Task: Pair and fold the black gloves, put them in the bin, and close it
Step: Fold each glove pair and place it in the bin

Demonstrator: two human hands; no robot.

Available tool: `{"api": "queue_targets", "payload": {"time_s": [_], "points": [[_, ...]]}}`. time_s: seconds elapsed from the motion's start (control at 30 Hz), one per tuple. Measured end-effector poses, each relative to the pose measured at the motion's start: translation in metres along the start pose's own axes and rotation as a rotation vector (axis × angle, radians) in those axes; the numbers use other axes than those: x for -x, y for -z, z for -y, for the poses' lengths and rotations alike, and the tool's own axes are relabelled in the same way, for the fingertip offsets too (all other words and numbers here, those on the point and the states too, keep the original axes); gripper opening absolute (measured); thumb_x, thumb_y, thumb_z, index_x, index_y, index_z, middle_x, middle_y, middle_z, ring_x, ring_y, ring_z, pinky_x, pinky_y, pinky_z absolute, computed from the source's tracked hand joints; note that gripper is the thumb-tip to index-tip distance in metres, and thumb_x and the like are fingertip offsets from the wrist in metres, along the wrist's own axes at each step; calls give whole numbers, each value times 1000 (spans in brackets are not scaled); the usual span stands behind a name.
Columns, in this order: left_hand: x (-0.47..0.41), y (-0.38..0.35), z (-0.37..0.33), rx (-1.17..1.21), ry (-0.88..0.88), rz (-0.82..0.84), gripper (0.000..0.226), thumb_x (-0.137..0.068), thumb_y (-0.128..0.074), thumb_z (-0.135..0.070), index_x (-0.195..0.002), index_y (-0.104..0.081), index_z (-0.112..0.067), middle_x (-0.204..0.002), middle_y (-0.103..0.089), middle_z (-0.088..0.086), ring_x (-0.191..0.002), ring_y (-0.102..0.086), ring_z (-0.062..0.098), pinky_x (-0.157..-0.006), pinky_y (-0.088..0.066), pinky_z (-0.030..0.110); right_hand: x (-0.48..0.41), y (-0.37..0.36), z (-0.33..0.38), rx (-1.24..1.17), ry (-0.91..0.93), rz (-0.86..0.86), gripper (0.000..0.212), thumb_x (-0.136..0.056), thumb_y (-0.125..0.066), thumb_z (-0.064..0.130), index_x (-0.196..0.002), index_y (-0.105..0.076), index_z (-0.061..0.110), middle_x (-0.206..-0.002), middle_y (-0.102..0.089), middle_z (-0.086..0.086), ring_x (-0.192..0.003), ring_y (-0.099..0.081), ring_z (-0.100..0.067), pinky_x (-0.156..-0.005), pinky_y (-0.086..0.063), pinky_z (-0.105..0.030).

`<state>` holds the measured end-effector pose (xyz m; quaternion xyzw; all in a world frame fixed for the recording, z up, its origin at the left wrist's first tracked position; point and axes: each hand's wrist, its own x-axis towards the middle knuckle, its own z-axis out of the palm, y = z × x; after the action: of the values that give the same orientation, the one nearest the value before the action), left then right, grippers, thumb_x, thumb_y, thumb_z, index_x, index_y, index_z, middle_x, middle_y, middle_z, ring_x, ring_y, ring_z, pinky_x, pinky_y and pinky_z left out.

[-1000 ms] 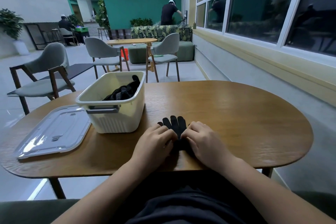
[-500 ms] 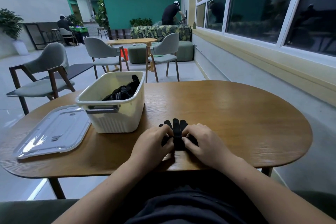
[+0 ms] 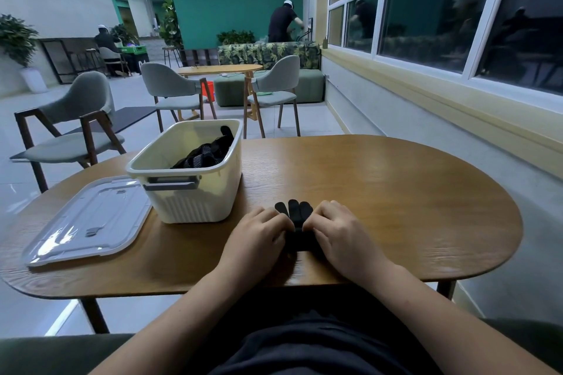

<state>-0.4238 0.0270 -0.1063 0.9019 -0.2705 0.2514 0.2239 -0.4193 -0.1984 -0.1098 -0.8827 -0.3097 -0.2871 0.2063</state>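
— On the oval wooden table [image 3: 396, 207], where are they?
— Near its front edge: stacked black knit gloves [image 3: 294, 212], their fingers bunched tighter than a second ago. My left hand [image 3: 259, 234] and right hand [image 3: 341, 231] pinch them from both sides, fingers curled.
— And the cream plastic bin [image 3: 195, 201]?
— Unmoved, open; its clear lid [image 3: 88, 222] lies flat beside it.

Open bin [image 3: 195, 192] just left of hands.
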Motion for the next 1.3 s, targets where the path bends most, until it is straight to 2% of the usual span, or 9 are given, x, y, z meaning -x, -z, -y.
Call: {"api": "queue_targets", "payload": {"time_s": [0.07, 0.17, 0.53, 0.7, 0.87, 1.03, 1.1, 1.2, 1.3], "points": [[1, 0, -1, -11, -18, 11, 12, -89, -67, -27, -99, -71, -24, -96, -66, -11, -94, -57, 19, -79, -52, 39, 0, 3, 2, -8, 29, 9, 13, -90, -63, 5, -95, -69, 16, -94, -59, 0, -85, -52, -22, -76, -48, -40], [0, 0, -2, -13, 4, 40, 20, -81, -73, -38, -98, -67, -27, -94, -63, -14, -94, -56, 18, -79, -51, 39, 2, 6, 3, -34, 0, 64, 11, -90, -66, 24, -99, -67, 19, -97, -58, 4, -90, -51, -19, -81, -48, -37], [2, 6, -9, 11, 97, -25, 13, -92, -68, -33, -101, -66, -24, -86, -67, -12, -88, -55, 14, -75, -50, 36, -1, 1, 0, -75, -105, 94, 20, -99, -54, 40, -105, -65, 24, -96, -65, 10, -87, -52, -13, -82, -45, -35], [-1, 0, -2, -33, 114, -53, 5, -96, -67, -25, -93, -64, -23, -90, -59, -11, -88, -48, 13, -75, -45, 30, -1, 1, 0, -67, -145, 52, 13, -102, -56, 34, -99, -64, 24, -88, -54, 16, -82, -46, -9, -74, -32, -27], [-1, -4, 5, -57, 115, -67, 2, -97, -69, -22, -98, -70, -23, -95, -59, -8, -92, -47, 14, -79, -46, 30, 0, -3, -8, -87, -241, 32, 9, -103, -60, 32, -100, -65, 27, -97, -53, 12, -90, -55, -15, -73, -48, -33], [-1, -3, 0, -94, 26, -14, 22, -88, -71, -12, -105, -71, -25, -102, -64, -8, -95, -55, 21, -78, -51, 42, 1, 0, -4, -59, -40, 13, 26, -90, -57, 2, -101, -71, 20, -100, -60, 3, -93, -56, -23, -83, -49, -39], [0, -2, -1, -90, 22, -4, 19, -87, -70, -22, -105, -70, -27, -102, -64, -11, -96, -55, 19, -79, -51, 42, 1, 2, -3, -46, 1, 11, 26, -88, -57, 1, -99, -71, 19, -99, -62, 2, -91, -55, -23, -83, -49, -40], [-1, -2, -3, -92, 36, 32, 25, -83, -67, -40, -106, -66, -30, -103, -61, -14, -99, -53, 17, -81, -49, 40, 1, 4, -2, -63, -9, 38, 12, -92, -63, 17, -102, -69, 22, -101, -62, 6, -93, -54, -20, -84, -47, -38], [-1, -3, -2, -87, 51, 51, 31, -80, -67, -46, -107, -63, -29, -103, -59, -14, -99, -52, 16, -83, -48, 38, 0, 4, -1, -60, -7, 76, 17, -88, -70, 27, -104, -67, 24, -103, -61, 10, -97, -52, -16, -86, -46, -36]]}}
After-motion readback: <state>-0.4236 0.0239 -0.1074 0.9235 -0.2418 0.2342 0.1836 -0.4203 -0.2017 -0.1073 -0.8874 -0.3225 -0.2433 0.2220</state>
